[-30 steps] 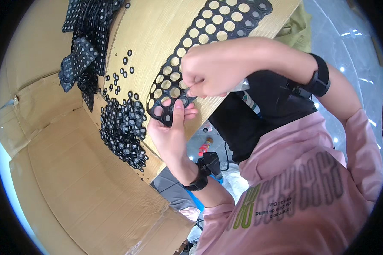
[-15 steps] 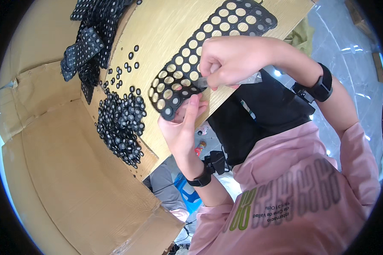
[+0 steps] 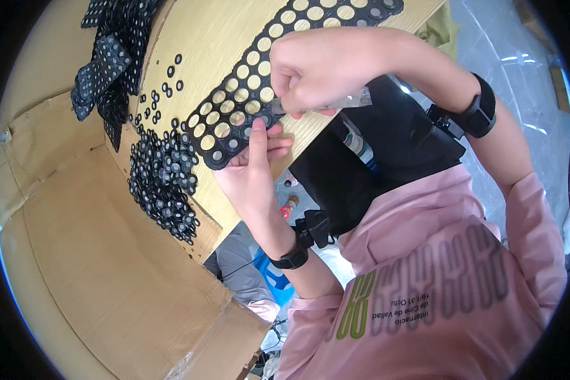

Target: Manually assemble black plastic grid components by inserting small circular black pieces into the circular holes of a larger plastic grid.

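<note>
A long black sheet (image 3: 242, 83) with rows of round holes lies slantwise on the wooden table. My left hand (image 3: 250, 174) grips its near edge, thumb on top and fingers beneath. Grey-centred discs fill the row of holes along that edge; most other holes show pale wood. My right hand (image 3: 326, 69) is closed over the sheet beside the left thumb, its fingers around a clear plastic strip (image 3: 358, 98). One end of the strip reaches the sheet near my left thumb; the fist partly hides it.
Left of the sheet is a heap of small black rings with grey centres (image 3: 164, 180), with several scattered rings farther up. Dotted black sheets (image 3: 111, 63) are bunched at the far left. Cardboard (image 3: 107, 234) borders the wooden table (image 3: 212, 38). A blue stool (image 3: 275, 282) stands below.
Both hands and the sheet appear shifted left and slightly up in view, as do the table and ring heap. The grips look the same.
</note>
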Tool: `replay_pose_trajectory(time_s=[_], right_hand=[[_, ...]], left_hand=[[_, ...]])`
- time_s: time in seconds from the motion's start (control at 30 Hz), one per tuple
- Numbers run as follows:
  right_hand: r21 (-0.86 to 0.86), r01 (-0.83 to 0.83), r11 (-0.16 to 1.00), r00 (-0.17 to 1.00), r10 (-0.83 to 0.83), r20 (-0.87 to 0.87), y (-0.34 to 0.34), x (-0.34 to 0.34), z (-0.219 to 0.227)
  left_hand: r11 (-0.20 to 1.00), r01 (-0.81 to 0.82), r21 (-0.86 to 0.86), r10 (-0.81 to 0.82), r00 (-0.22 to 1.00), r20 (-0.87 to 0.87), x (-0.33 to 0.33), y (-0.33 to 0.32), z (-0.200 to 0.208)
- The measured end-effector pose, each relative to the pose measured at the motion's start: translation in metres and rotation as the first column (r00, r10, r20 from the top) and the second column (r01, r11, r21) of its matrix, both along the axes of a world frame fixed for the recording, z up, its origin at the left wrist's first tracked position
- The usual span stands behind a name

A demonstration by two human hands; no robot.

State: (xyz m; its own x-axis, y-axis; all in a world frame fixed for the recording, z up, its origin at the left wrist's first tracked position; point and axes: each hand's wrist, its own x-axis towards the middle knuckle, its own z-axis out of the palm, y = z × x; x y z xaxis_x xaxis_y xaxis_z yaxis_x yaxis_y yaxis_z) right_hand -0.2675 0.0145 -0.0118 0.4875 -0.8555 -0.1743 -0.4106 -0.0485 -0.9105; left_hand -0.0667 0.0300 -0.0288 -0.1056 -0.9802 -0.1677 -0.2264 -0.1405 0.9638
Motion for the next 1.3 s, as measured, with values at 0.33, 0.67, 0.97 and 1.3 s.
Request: replay_pose_trajectory(time_s=[0.33, 0.67, 0.97, 1.3], right_hand=[[0.025, -0.047, 0.999, 0.997, 0.048, -0.062, -0.003, 0.003, 0.000], [-0.017, -0.004, 1.000, 1.000, 0.004, -0.007, 0.001, 0.004, -0.003], [-0.189, 0.040, 0.981, 0.998, -0.031, 0.050, -0.001, 0.011, -0.020], [-0.288, 0.010, 0.958, 1.000, -0.004, 0.024, 0.000, 0.006, -0.024]], left_hand=[[0.990, 0.021, -0.141, -0.016, 0.999, 0.035, 0.001, 0.006, -0.006], [0.990, -0.023, -0.142, 0.025, 1.000, 0.013, -0.006, 0.003, -0.005], [0.987, 0.008, -0.162, 0.006, 0.997, 0.082, -0.010, 0.001, 0.006], [0.990, 0.073, -0.117, -0.062, 0.994, 0.089, -0.009, -0.002, 0.009]])
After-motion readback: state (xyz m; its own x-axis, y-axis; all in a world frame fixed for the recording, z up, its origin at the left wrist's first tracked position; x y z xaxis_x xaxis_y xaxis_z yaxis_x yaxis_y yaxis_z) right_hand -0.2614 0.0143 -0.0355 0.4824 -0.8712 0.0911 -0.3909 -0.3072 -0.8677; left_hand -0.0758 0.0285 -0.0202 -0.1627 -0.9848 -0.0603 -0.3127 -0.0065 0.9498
